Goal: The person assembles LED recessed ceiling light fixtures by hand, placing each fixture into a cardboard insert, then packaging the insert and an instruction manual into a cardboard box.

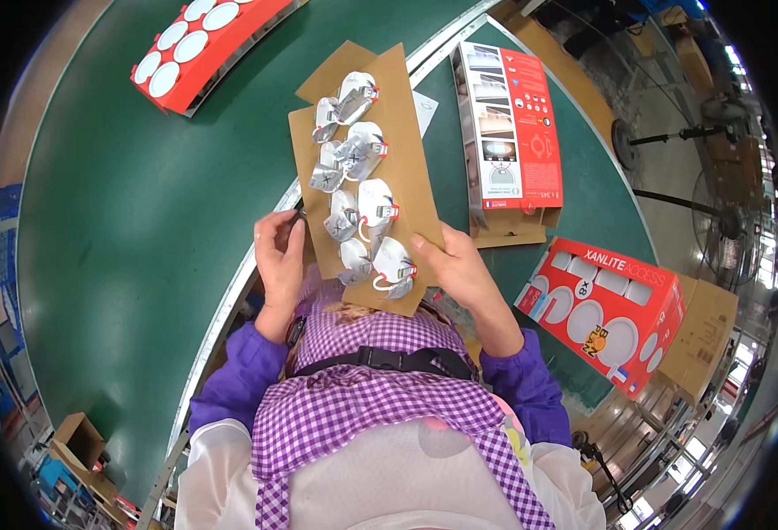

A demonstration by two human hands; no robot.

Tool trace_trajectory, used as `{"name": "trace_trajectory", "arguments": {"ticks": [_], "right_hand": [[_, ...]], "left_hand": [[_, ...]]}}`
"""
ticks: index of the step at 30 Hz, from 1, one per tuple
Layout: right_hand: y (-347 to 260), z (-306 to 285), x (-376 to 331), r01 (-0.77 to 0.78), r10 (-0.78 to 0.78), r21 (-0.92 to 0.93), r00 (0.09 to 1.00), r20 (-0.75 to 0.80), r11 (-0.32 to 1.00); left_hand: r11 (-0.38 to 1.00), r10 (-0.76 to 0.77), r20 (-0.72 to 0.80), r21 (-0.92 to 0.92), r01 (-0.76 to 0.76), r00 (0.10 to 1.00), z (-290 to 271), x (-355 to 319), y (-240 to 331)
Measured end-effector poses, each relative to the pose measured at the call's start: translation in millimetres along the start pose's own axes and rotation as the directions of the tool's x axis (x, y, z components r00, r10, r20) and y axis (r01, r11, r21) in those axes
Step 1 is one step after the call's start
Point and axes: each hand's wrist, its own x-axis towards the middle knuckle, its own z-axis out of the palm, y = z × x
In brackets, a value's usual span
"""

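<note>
Brown cardboard sheet (404, 132), set with two rows of small metal lamp fittings (360, 190), is held tilted over the green conveyor belt (124, 203). Its lower right edge is clamped by the right hand (462, 265), thumb on top; its left edge is pinched by the left hand (280, 252), fingers curled. A long red and grey box (512, 132) lies just beyond, a red carton (605, 309) to the right, another red carton (203, 44) far left. Open belt is left between.
</note>
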Motion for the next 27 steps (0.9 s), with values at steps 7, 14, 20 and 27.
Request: {"name": "trace_trajectory", "arguments": {"ticks": [7, 14, 20, 27], "right_hand": [[-14.9, 6.7, -3.1, -0.037, 0.037, -0.041, 0.999, 0.012, 0.998], [-22.9, 11.6, -6.1, -0.001, 0.001, -0.088, 1.0, -0.001, 0.996], [-25.9, 11.1, -6.3, -0.03, 0.03, -0.112, 1.0, -0.006, 0.993], [-13.3, 15.8, -4.9, -0.054, 0.049, -0.045, 0.995, -0.091, 0.998]], "left_hand": [[0.786, 0.491, 0.433, 0.154, -0.599, 0.756, 23.6, 43.1, 100.9], [0.843, 0.321, 0.617, 0.16, -0.514, 0.718, 29.4, 53.6, 112.9], [0.777, 0.271, 0.706, 0.241, -0.582, 0.655, 33.1, 62.8, 126.1], [0.781, 0.359, 0.611, 0.218, -0.586, 0.706, 33.7, 41.9, 112.9]]}}
